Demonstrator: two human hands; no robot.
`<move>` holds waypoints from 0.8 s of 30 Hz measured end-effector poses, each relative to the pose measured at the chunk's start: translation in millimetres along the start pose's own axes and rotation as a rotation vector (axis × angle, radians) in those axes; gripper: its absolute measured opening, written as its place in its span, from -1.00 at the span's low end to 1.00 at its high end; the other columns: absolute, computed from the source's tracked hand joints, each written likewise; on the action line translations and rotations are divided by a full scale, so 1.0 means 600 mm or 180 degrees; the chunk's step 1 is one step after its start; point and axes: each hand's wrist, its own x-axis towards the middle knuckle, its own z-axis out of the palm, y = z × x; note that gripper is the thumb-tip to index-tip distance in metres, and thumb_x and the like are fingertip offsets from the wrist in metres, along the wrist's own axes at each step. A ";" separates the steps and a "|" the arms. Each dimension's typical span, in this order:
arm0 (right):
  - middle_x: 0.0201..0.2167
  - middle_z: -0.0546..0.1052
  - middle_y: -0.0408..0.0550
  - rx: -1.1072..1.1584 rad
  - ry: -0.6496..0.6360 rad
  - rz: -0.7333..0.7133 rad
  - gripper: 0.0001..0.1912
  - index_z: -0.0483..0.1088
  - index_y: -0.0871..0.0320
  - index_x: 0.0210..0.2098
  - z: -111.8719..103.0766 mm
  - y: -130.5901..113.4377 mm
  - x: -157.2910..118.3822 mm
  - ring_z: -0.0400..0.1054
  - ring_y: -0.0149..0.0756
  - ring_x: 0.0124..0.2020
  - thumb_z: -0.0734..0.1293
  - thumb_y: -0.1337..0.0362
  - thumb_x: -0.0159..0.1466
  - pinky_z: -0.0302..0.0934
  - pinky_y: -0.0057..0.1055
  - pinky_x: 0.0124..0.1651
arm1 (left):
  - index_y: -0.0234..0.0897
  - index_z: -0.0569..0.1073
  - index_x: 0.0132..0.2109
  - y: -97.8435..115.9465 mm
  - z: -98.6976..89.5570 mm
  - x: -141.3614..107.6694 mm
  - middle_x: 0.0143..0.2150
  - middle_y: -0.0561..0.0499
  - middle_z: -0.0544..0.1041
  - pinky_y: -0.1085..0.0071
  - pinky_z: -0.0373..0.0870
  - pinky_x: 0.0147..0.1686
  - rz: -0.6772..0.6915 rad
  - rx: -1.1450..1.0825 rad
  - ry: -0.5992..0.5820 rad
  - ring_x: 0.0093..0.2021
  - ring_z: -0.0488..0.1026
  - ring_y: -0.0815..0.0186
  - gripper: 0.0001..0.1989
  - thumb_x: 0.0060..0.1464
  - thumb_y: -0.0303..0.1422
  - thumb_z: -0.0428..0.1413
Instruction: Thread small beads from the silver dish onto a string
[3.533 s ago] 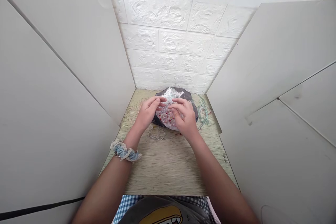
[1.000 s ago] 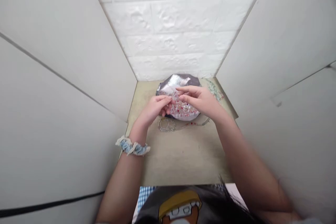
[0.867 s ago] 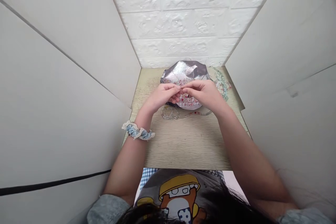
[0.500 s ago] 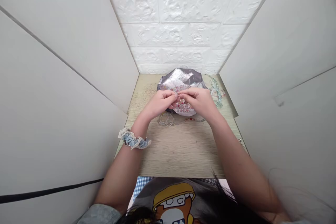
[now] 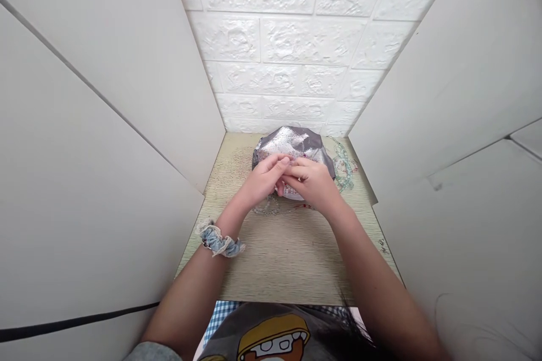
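Observation:
A silvery grey pouch (image 5: 292,140) with small pink and white beads in its front part sits at the back of the wooden table. Over its near side, my left hand (image 5: 266,179) and my right hand (image 5: 312,181) meet with fingers closed and overlapping. Whatever is between the fingertips is hidden or too small to name. A pale blue scrunchie (image 5: 220,241) circles my left wrist. Clear beaded strands (image 5: 267,206) lie just in front of the pouch, and green beaded strands (image 5: 345,166) lie to its right.
The wooden table (image 5: 292,259) stands between white panels at left (image 5: 105,141) and right (image 5: 457,124). Behind it rises a white brick-patterned wall (image 5: 288,39). Small metallic pieces (image 5: 382,245) lie near the right table edge.
My hands have come closer together, with the fingers now overlapping and covering more of the beads. The whole view has tilted upward slightly, and the table sits lower in it.

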 end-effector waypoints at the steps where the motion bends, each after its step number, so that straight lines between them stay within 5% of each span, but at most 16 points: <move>1: -0.55 0.34 -0.15 -0.0011 0.0056 0.0032 -0.74 0.45 0.04 -0.48 -0.002 -0.001 0.000 0.18 -0.46 -0.53 0.15 0.23 0.18 0.04 -0.49 -0.46 | -0.32 0.33 -0.21 0.002 0.000 -0.001 -0.64 0.11 0.27 0.57 0.04 -0.71 -0.0020 0.0130 -0.0047 -0.70 0.17 0.53 -0.65 0.00 -0.13 -0.08; 4: -0.60 0.30 -0.17 0.0004 0.0260 0.0142 -0.76 0.44 0.06 -0.50 -0.008 -0.001 0.001 0.16 -0.46 -0.56 0.16 0.26 0.16 0.03 -0.49 -0.48 | -0.36 0.38 -0.38 0.009 -0.003 -0.002 -0.67 0.13 0.20 0.57 -0.04 -0.71 -0.0030 0.0302 -0.0024 -0.71 0.05 0.57 -0.67 -0.05 -0.14 -0.02; 8: -0.56 0.34 -0.18 0.0141 0.0301 0.0196 -0.80 0.44 0.07 -0.45 -0.010 -0.001 0.002 0.20 -0.47 -0.52 0.18 0.30 0.14 0.06 -0.51 -0.45 | -0.37 0.45 -0.38 0.012 -0.012 -0.002 -0.70 0.15 0.13 0.55 -0.08 -0.68 -0.0131 0.0598 0.0167 -0.67 -0.02 0.56 -0.63 -0.14 -0.10 0.04; 15: -0.42 0.43 -0.14 0.0104 0.0241 0.0543 -0.81 0.45 0.07 -0.39 0.000 0.010 0.003 0.26 -0.43 -0.43 0.20 0.24 0.14 0.11 -0.47 -0.35 | -0.34 0.48 -0.47 0.001 -0.026 0.002 -0.58 0.06 0.34 0.51 0.08 -0.53 -0.0142 0.0851 0.0412 -0.54 0.17 0.47 -0.66 -0.20 -0.11 0.08; 20: -0.41 0.41 -0.11 -0.0613 -0.0298 0.0822 -0.76 0.43 0.08 -0.38 0.012 0.025 0.002 0.27 -0.38 -0.36 0.13 0.23 0.18 0.08 -0.45 -0.33 | -0.35 0.45 -0.47 0.005 -0.024 0.003 -0.69 0.13 0.20 0.53 -0.02 -0.63 -0.0191 0.0598 0.0337 -0.64 0.05 0.54 -0.73 -0.19 -0.19 0.11; 24: -0.38 0.37 -0.03 -0.1482 -0.0923 0.0970 -0.72 0.40 0.12 -0.38 0.027 0.031 -0.001 0.28 -0.32 -0.37 0.08 0.29 0.20 0.05 -0.41 -0.36 | -0.30 0.35 -0.42 0.008 -0.024 0.001 -0.72 0.22 -0.02 0.56 -0.22 -0.73 -0.0228 -0.0279 0.0385 -0.73 -0.14 0.59 -0.79 -0.12 -0.22 0.06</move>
